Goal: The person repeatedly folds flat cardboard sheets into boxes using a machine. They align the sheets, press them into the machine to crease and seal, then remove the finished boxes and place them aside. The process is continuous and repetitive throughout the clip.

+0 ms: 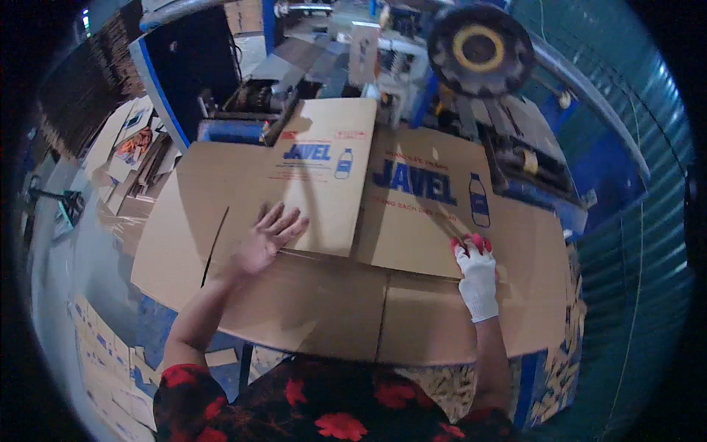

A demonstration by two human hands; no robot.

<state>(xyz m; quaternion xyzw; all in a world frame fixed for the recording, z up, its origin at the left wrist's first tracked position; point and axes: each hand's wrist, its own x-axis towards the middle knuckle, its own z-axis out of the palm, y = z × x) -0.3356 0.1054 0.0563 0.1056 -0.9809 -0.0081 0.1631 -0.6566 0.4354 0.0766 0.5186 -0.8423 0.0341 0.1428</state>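
Observation:
Printed cardboard box blanks lie in front of me, with blue and red print and a bottle drawing. One narrower panel [324, 184] stands out on the left, its left part brightly lit. Beside it to the right lies a wider printed cardboard sheet [420, 239]. My bare left hand [269, 239] is over the left panel's lower left edge, fingers spread, slightly blurred. My right hand [476, 272], in a white glove with red fingertips, has its fingers bent and close together at the wider sheet's front right corner, gripping its edge; the thumb is partly hidden.
A large plain cardboard sheet [309, 309] with slits spreads beneath. Beyond it stands a blue machine with rollers and a dark round wheel [480, 50]. Cardboard stacks [132, 147] and scraps [103, 353] lie to the left. A corrugated green wall [648, 243] runs along the right.

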